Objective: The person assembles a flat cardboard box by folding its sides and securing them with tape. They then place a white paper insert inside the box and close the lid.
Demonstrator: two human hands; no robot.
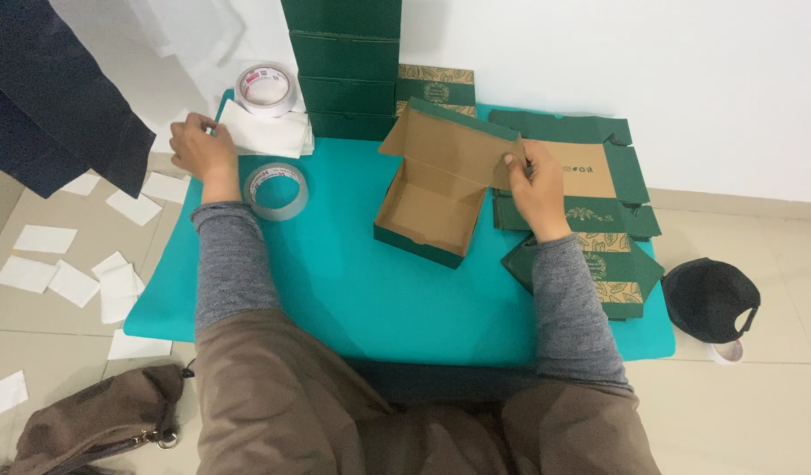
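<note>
Teal table (pixel 352 290): folded boxes (pixel 344 62) stacked, flats (pixel 599 220) waiting; right hand (pixel 537 180) pinches open box (pixel 436 189) lid, left hand (pixel 201 145) grips white paper (pixel 265 134).

A person's right hand (pixel 535 180) grips the lid edge of an open green box (pixel 436 189) on a teal table (pixel 352 290), while the left hand (pixel 201 145) touches white paper sheets (pixel 266 134) beside two tape rolls (pixel 276 191), flat cartons (pixel 599 220) stacked at right
</note>
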